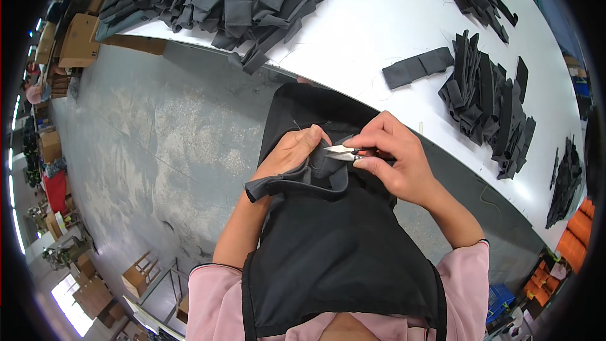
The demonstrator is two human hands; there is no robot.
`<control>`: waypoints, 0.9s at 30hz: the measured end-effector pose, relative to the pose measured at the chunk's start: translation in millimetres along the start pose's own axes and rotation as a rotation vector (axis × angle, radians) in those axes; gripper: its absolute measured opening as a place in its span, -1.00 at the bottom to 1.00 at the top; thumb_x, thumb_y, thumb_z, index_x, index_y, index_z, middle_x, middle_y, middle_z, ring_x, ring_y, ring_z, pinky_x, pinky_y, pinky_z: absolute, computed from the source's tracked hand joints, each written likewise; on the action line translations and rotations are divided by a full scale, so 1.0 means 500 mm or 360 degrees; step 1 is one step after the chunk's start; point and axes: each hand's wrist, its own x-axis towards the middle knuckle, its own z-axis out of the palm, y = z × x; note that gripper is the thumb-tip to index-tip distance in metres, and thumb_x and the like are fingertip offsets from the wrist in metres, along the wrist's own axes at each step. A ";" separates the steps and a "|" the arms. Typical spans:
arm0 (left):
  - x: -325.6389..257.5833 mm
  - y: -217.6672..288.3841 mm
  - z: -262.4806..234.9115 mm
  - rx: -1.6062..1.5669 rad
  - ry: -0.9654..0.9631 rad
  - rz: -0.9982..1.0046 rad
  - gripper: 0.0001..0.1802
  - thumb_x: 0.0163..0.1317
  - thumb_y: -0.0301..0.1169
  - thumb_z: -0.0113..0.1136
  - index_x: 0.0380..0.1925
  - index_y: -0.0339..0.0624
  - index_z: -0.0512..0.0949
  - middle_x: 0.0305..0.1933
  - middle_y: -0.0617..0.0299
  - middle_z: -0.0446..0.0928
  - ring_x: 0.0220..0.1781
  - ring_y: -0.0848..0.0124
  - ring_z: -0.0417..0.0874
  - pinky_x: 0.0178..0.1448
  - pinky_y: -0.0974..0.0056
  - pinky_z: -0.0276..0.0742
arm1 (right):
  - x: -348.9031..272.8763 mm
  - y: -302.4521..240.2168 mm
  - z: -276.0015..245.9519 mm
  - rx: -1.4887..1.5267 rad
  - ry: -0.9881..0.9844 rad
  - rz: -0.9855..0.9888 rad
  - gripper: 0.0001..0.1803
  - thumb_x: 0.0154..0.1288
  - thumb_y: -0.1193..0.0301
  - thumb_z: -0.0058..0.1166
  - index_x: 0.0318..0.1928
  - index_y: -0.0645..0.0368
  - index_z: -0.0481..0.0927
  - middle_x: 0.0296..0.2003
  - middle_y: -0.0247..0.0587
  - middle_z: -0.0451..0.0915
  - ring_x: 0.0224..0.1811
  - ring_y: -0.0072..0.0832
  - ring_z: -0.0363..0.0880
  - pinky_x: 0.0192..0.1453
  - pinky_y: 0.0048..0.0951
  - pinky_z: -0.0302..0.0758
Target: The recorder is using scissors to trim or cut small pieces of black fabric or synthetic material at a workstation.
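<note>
1. Apron (341,259): black, covering the person's front between pink sleeves (211,297). Its lower part spreads beneath both hands toward the table.
2. Left hand (287,151): fingers bent, grasping the cloth with the thumb uppermost. How the hidden fingers lie cannot be told.
3. Cloth (334,184): a dark grey folded piece, located in and below the left hand and to the left of the right hand. One end projects leftward across the left wrist; the remainder bends round in a loop beneath the snips, above the apron.
4. Right hand (394,158): closed about the snips, with thumb and forefinger to either side.
5. Snips (344,153): small, with bright blades slightly parted. The tips point left, over the cloth and near the left thumb.
6. Table (372,31): white, its edge running obliquely beyond the hands. It bears a large heap (208,0) of dark strips at upper left, a single strip (418,68) lying flat, and, just beside this, a bundle (489,101).
7. Floor (164,126): grey, with pale worn patches.
8. Periphery: a carton (81,41) at upper left, a wooden stool (140,276) at lower left, and orange bundles (576,233) at far right.
</note>
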 end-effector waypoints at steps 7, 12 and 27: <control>-0.003 0.012 0.011 0.0127 -0.0026 0.0043 -0.45 0.45 0.03 -0.21 -0.43 -0.23 0.49 -0.51 0.42 0.37 -0.42 0.64 0.31 -0.29 0.48 0.30 | 0.013 -0.036 -0.016 -0.0986 -0.0369 -0.0555 -0.71 -0.11 0.59 0.24 -0.27 0.13 0.62 -0.42 -0.30 0.44 -0.43 -0.36 0.45 -0.42 -0.39 0.32; 0.000 -0.002 0.014 0.0077 -0.0018 0.0058 -0.45 0.45 0.02 -0.22 -0.44 -0.23 0.48 -0.52 0.43 0.36 -0.43 0.64 0.31 -0.31 0.47 0.29 | 0.020 -0.033 -0.005 -0.0975 -0.0442 -0.0648 -0.70 -0.13 0.62 0.16 -0.28 0.12 0.60 -0.40 -0.31 0.43 -0.38 -0.39 0.45 -0.39 -0.40 0.30; -0.005 -0.001 0.008 0.0130 -0.0112 -0.0002 -0.54 0.47 -0.11 -0.19 -0.44 -0.24 0.47 -0.52 0.43 0.34 -0.43 0.64 0.29 -0.32 0.47 0.28 | 0.004 -0.023 0.009 -0.0922 -0.0464 -0.0573 -0.72 -0.09 0.64 0.12 -0.26 0.18 0.59 -0.42 -0.27 0.40 -0.36 -0.34 0.45 -0.33 -0.37 0.36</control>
